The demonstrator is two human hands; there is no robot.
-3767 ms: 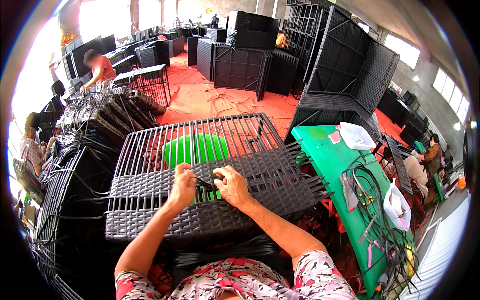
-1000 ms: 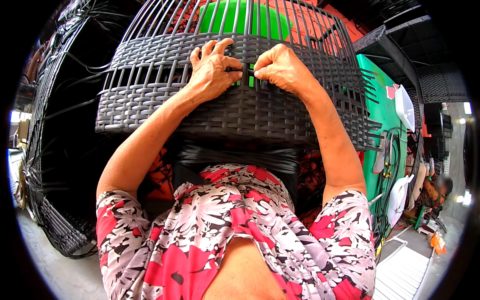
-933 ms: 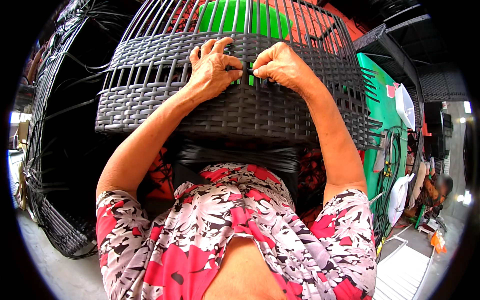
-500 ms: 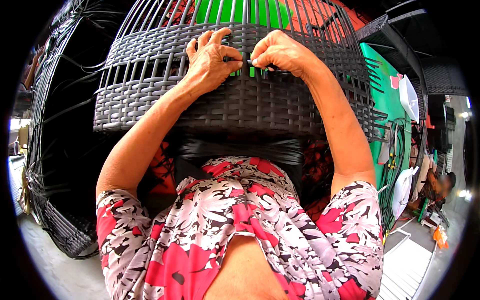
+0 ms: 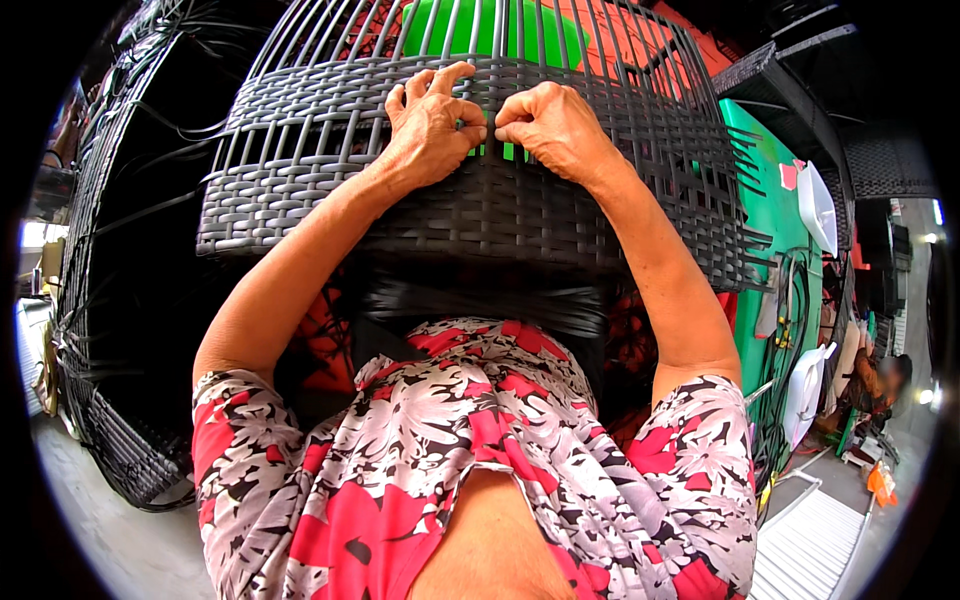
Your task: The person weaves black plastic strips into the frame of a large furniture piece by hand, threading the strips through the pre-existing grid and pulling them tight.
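Note:
A dark grey woven panel of flat plastic wicker strips point(image 5: 290, 220) fills the upper middle, its upright strands bare at the top. A gap crosses it between two woven bands. At this gap my left hand point(image 5: 430, 130) pinches with thumb and forefinger on a dark weaving strip, the other fingers bent over the upper band. My right hand point(image 5: 555, 130) is closed beside it, thumb and forefinger pinched on the strip just right of the left fingertips. Most of the strip is hidden by my fingers.
Behind the panel show a green surface point(image 5: 455, 30) and red material point(image 5: 640, 60). Another dark woven piece point(image 5: 75, 330) with loose strands stands at left. To the right are a green board point(image 5: 745, 160), white containers point(image 5: 817, 210), hanging strands and a person point(image 5: 880, 385) farther off.
The panel appears shifted slightly right and down in view. My right hand has moved a little left and down, its fingertips still close to the left ones.

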